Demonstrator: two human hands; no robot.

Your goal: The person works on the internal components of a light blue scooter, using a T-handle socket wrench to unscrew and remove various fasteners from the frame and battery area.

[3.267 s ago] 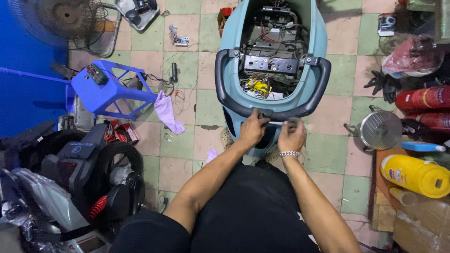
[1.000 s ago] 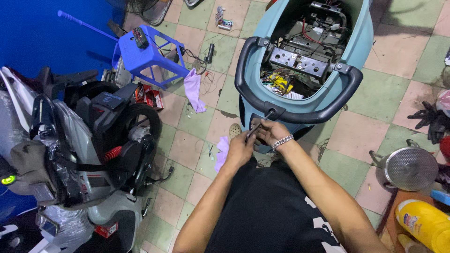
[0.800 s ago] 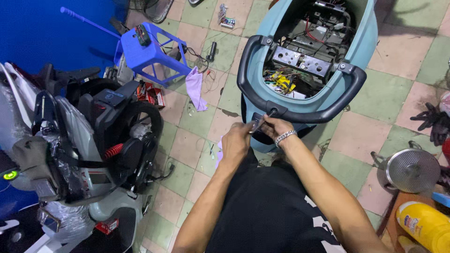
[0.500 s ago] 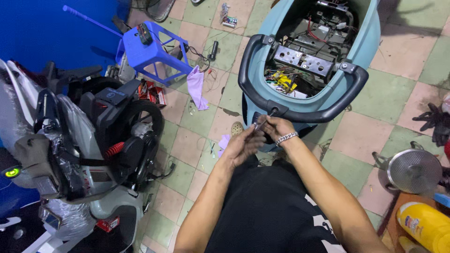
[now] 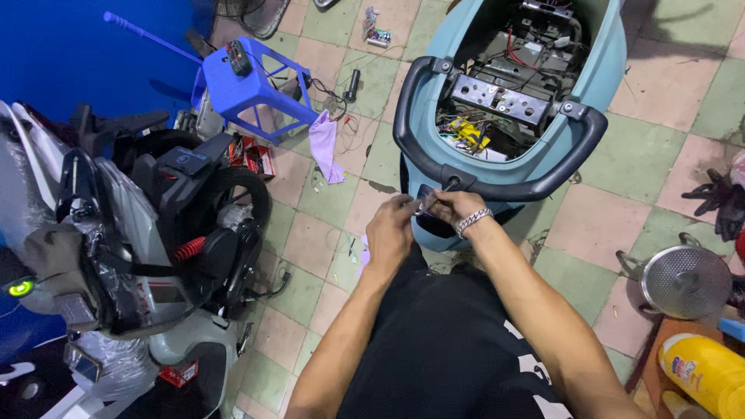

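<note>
A light blue scooter body (image 5: pixel 601 66) lies open in front of me, its wiring and black frame (image 5: pixel 504 101) exposed, with a black grab rail (image 5: pixel 497 186) around its rear. My left hand (image 5: pixel 390 229) and my right hand (image 5: pixel 450 208), which wears a silver bracelet, meet just below the rail at the tail opening. Together they pinch a thin metal tool (image 5: pixel 434 198) whose tip points up at the rail. What the tip touches is hidden by my fingers.
A dismantled grey scooter (image 5: pixel 132 256) stands at my left. A blue plastic stool (image 5: pixel 248 85) and a purple rag (image 5: pixel 326 143) sit behind it. On the right are a steel pot lid (image 5: pixel 687 279), black gloves (image 5: pixel 718 198) and a yellow bottle (image 5: pixel 702 372).
My view has swung left and tilted since the oldest frame. My left hand pulled back slightly, then returned to the tail; both hands stay at the rail with the thin tool.
</note>
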